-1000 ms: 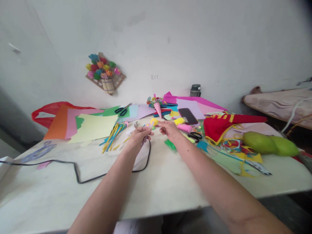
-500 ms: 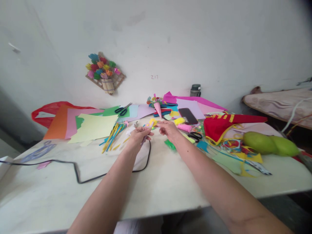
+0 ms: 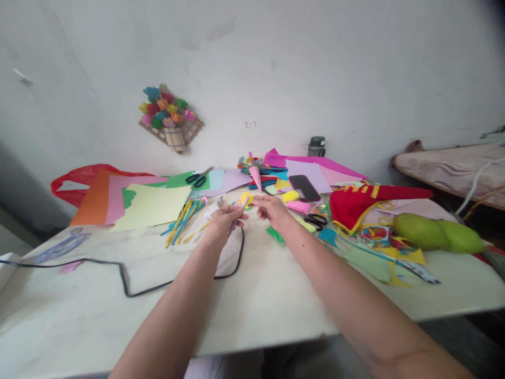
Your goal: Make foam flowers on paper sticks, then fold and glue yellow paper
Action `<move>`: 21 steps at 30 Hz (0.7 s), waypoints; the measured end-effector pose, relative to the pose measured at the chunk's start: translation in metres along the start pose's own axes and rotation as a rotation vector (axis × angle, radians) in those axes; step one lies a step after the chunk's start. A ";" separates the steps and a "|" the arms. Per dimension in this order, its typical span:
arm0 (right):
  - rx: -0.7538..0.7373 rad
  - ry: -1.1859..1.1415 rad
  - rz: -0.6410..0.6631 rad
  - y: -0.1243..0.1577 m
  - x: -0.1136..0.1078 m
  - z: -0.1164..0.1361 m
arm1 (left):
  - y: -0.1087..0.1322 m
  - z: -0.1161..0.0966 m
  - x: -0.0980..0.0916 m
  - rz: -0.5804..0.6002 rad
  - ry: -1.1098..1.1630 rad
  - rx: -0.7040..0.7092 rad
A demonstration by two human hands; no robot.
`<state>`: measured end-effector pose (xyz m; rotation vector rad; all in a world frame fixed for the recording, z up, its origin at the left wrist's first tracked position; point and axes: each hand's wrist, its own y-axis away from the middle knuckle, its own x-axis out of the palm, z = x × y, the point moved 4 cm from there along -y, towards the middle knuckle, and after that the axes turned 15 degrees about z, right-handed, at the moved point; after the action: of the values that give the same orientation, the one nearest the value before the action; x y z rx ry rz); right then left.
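Observation:
My left hand [image 3: 225, 218] is closed in a pinch on a narrow purple paper strip [image 3: 245, 202], whose upper end sticks out past the fingertips and whose lower end hangs below the palm. Just to its right, my right hand [image 3: 271, 209] is also pinched, fingertips close to the strip's upper end. Whatever sits between those right fingertips is too small to make out. Behind both hands lie small yellow paper pieces [image 3: 246, 197]. A pink paper cone of colourful paper flowers [image 3: 255, 176] lies farther back.
Rolled yellow and blue paper sticks [image 3: 181, 223] and paper sheets [image 3: 153, 208] lie left. A black cord [image 3: 145, 289] loops across the table. Rightward are a phone [image 3: 304, 188], black-handled scissors [image 3: 316, 221], red cloth [image 3: 351, 208] and green fruit [image 3: 420, 231]. More scissors [image 3: 198, 179] rest behind.
My right fingertips have shifted very slightly left, toward the purple strip. Otherwise both hands and the table's things look the same.

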<state>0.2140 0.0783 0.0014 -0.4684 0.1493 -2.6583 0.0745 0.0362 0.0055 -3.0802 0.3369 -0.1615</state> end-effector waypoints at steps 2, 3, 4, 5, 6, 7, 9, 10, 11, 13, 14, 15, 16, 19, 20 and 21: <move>0.000 -0.004 0.005 0.000 0.000 0.000 | -0.001 0.000 0.000 0.009 -0.002 0.005; 0.000 -0.004 0.007 0.000 0.001 0.000 | -0.001 0.001 -0.001 0.011 -0.004 0.007; -0.001 -0.003 0.008 0.000 0.001 0.000 | -0.001 0.001 -0.001 0.010 -0.006 0.007; 0.001 -0.002 0.009 0.000 0.001 0.000 | -0.001 0.001 -0.001 0.006 -0.008 0.006; 0.003 0.000 0.009 0.000 0.000 0.000 | -0.001 0.001 -0.002 0.003 -0.009 0.003; 0.005 0.002 0.011 0.000 0.000 0.000 | -0.001 0.001 -0.002 0.002 -0.009 0.001; 0.007 0.007 0.014 0.000 0.001 0.000 | -0.001 0.001 -0.001 0.004 -0.006 -0.001; 0.009 0.009 0.015 0.000 0.001 0.000 | -0.001 0.000 -0.001 0.004 -0.005 -0.002; 0.011 0.012 0.014 0.001 0.001 0.000 | -0.001 0.000 -0.001 0.003 -0.004 -0.003; 0.014 0.015 0.013 0.001 0.002 0.000 | -0.001 0.001 -0.002 0.001 -0.003 -0.005; 0.015 0.015 0.015 0.001 0.002 0.000 | -0.001 0.001 -0.002 0.001 -0.003 -0.005; 0.015 0.014 0.019 0.001 0.002 0.000 | -0.002 0.002 -0.002 0.002 -0.004 -0.004; 0.016 0.011 0.024 0.001 0.003 0.001 | -0.002 0.002 -0.002 0.004 -0.006 -0.002; 0.020 -0.010 0.056 0.002 0.004 0.001 | -0.002 0.002 -0.002 0.008 -0.013 0.001; 0.020 -0.018 0.070 0.003 0.005 0.001 | -0.001 0.001 -0.002 0.006 -0.014 -0.001; 0.018 -0.026 0.086 0.003 0.005 0.001 | -0.001 0.001 -0.001 0.002 -0.015 -0.004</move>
<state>0.2112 0.0735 0.0037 -0.4790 0.1340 -2.5662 0.0733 0.0372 0.0047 -3.0834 0.3393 -0.1373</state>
